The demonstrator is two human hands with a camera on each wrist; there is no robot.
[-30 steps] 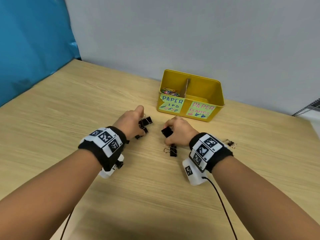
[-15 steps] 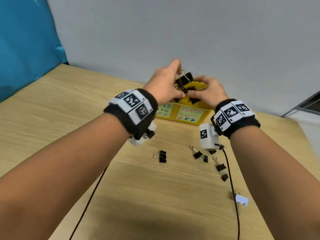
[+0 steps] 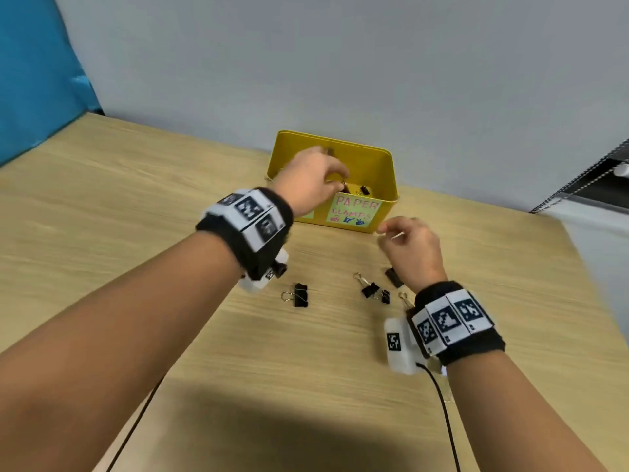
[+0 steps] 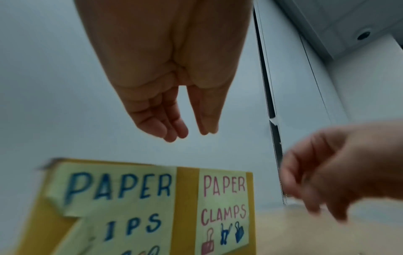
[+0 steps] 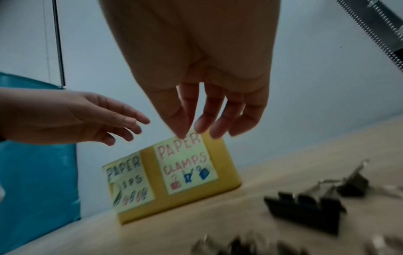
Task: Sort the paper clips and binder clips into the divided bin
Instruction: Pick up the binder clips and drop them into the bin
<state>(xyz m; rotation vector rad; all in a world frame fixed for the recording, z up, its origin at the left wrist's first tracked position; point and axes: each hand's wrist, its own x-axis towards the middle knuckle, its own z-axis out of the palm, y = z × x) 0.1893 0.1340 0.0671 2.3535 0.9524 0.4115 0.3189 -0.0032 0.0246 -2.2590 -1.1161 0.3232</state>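
Note:
The yellow divided bin (image 3: pixel 391 172) stands at the back of the table, labelled for paper clips on the left and "PAPER CLAMPS" on the right. Black binder clips (image 3: pixel 364 190) lie in its right compartment. My left hand (image 3: pixel 335 180) hovers over the bin; the left wrist view shows its fingers (image 4: pixel 174 127) straight and empty. My right hand (image 3: pixel 388 231) hangs in front of the bin's right corner, its fingers (image 5: pixel 202 124) loosely spread and holding nothing. Several black binder clips stay on the table: one (image 3: pixel 299 294) at left, others (image 3: pixel 369 289) near my right wrist.
A blue panel (image 3: pixel 34 63) stands at the left and a grey wall behind the bin. A dark wire rack (image 3: pixel 595 172) sits past the table's right edge. Black cables (image 3: pixel 442 420) trail from both wrists across the near table.
Half a second ago both hands held binder clips above the bin. The clips now lie in the right compartment, both hands are empty, and my right hand has drawn back toward me.

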